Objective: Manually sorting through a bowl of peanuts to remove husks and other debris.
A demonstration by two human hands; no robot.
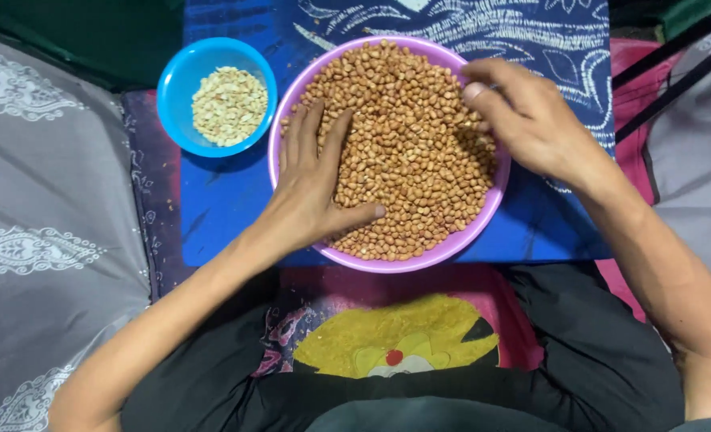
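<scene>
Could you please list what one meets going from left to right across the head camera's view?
Grey patterned cloth → small blue bowl of pale skinned peanuts → left hand → purple bowl of brown peanuts → right hand.

The large purple plastic bowl of brown-skinned peanuts (407,152) sits centre; the small blue plastic bowl of pale peeled peanuts (217,97) lies just left, slightly farther.

Glossy plastic bowls (495,188), matt patterned cloth (219,216)

Purple bowl (495,196), brown peanuts (407,152); blue bowl (178,80) (pale kernels (229,104)).
</scene>
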